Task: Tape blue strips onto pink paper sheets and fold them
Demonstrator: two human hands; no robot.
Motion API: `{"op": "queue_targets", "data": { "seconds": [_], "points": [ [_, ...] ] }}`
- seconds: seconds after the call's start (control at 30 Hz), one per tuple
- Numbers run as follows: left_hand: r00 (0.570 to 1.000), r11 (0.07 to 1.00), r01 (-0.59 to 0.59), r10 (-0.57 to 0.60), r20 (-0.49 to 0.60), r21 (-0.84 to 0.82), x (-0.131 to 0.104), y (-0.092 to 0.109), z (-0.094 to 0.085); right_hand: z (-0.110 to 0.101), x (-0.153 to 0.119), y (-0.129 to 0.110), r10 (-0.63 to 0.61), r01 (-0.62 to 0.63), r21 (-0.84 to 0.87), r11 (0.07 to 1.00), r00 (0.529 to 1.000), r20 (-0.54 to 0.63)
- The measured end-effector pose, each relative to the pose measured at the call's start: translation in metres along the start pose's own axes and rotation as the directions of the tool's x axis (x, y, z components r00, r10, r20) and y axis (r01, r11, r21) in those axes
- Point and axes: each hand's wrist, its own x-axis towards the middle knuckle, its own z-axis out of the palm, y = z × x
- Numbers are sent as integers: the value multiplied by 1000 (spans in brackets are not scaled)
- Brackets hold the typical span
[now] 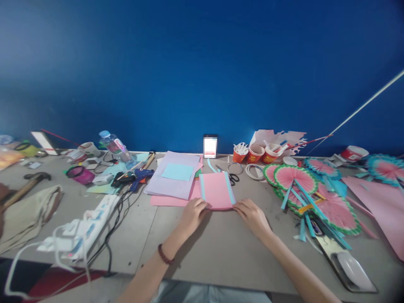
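Observation:
A pink sheet of paper [216,190] with a light blue strip along each side lies flat on the table before me. Its near edge looks folded or slightly raised. My left hand [194,212] grips the near left corner with fingers pressed together, a dark beaded bracelet on that wrist. At the near right corner, my right hand [252,215] pinches the same sheet between thumb and fingers. Beside it on the left lie lilac sheets [154,181] with a light blue piece of paper [177,171] on top. Black-handled scissors [234,179] rest just behind the sheet's right side.
Pink pleated paper fans [293,179] with green edges crowd the right, near a white mouse [350,268]. Red paper cups [255,155] stand at the back. On the left are a power strip [94,225], a blue glue gun [140,176], a bottle [116,147] and a hammer [28,185].

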Motion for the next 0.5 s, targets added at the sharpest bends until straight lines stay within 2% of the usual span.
{"op": "queue_targets", "data": {
  "seconds": [0.23, 0.5],
  "points": [
    [994, 988, 108, -106, 21, -114, 2, -1, -7, 1, 4, 4, 137, -149, 192, 970, 988, 73],
    [979, 972, 204, -204, 11, -114, 7, -6, -3, -1, 23, 10, 226, -309, 333, 891, 937, 266]
  ]
}}
